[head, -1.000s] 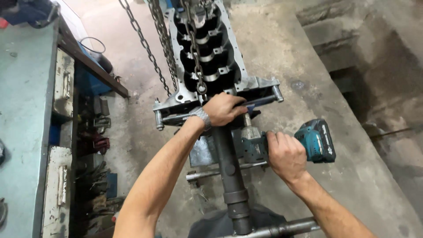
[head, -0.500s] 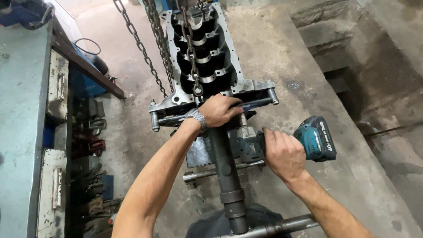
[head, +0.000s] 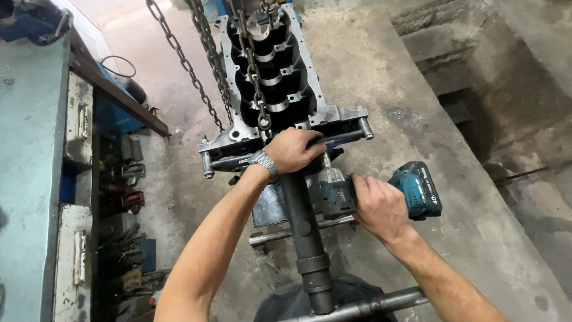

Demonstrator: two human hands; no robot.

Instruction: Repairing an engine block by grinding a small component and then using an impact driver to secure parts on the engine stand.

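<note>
R hand (head: 381, 206) grip clamped on teal-and-black cordless impact wrench (head: 372, 192); its nose points up-left at near flange of grey cast engine block (head: 274, 77), hung on steel chains (head: 202, 53). L hand (head: 293, 149) grip closed over flange edge, directly above wrench nose, so L is nearer. Block long axis runs away from person, over concrete floor (head: 381, 77). Dark steel stand post (head: 304, 232) runs betw. forearms.

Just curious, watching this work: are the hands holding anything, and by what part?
The right hand holds a cordless power tool by its handle. The left hand grips the near end of the engine block, on its mounting bar.
</note>
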